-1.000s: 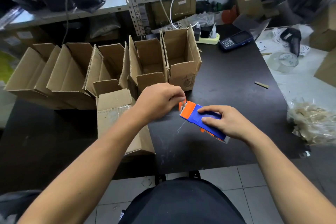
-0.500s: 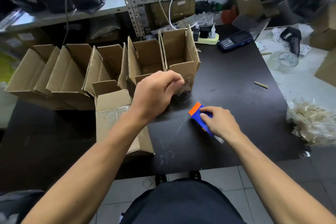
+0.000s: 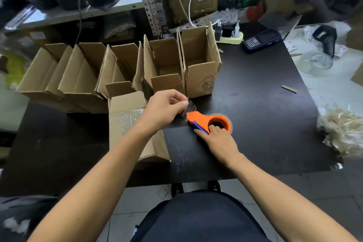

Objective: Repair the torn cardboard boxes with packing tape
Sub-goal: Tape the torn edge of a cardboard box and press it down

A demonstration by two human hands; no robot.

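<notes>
**Tape end drawn off the dispenser beside the box**

The left hand (image 3: pixel 165 111) pinches the free end of the clear packing tape (image 3: pixel 190 107) between thumb and fingertips, its grip clamped on the strip to peel a length free. The right hand (image 3: pixel 220 140) presses the orange and blue plastic tape dispenser (image 3: pixel 211 122) flat on the black table (image 3: pixel 265 104), fingers curled round it, likely anchoring it against the pull. The closed brown cardboard box (image 3: pixel 129 124) lies near the table's front edge, just beside the left hand, in easy reach for taping.
</notes>
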